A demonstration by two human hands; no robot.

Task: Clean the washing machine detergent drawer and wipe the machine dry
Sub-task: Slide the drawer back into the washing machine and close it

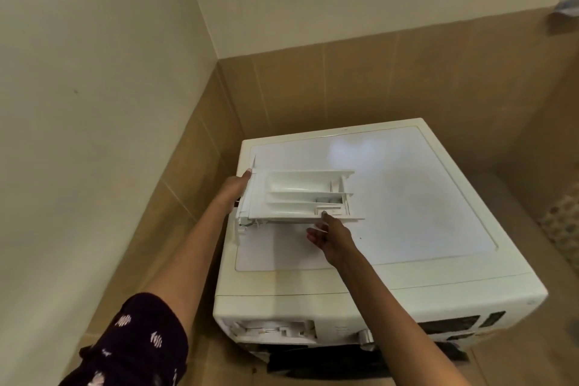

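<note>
A white detergent drawer (297,196) with several compartments is held above the left part of the washing machine top (407,197), its front panel at the left. My left hand (236,185) grips the drawer's front panel end. My right hand (329,233) holds the drawer's near edge, thumb on the rim and fingers underneath. On the machine's front, the drawer slot (272,329) stands open with nothing in it.
The white washing machine stands in a corner between a cream wall on the left and brown tiled walls (344,81) behind. Its dark door area (329,360) shows below the control panel (454,323). A small blue-grey object (567,9) sits on the ledge at upper right.
</note>
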